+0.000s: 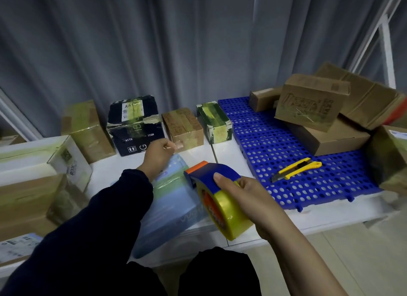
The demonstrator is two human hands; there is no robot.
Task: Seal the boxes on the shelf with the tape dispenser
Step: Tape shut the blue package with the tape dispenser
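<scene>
Right grip (248,198) clasps the tape dispenser (211,174); left grip (157,154) pinches tape (175,146) over the closed blue box (169,212). A yellow knife (296,169) lies on the blue mat (264,141).

A row of 4 boxes (136,128) stands at the back of the shelf (231,161), a flat box (171,205) before it; rightward, a perforated mat (275,141) carries a knife (295,169) in front, stacked boxes (312,106) behind

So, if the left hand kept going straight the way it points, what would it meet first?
Likely the small brown cardboard box in the back row, right of the black carton. The left hand, pinching a clear tape end, points at its lower front face; the gap between them is hard to judge.
</scene>
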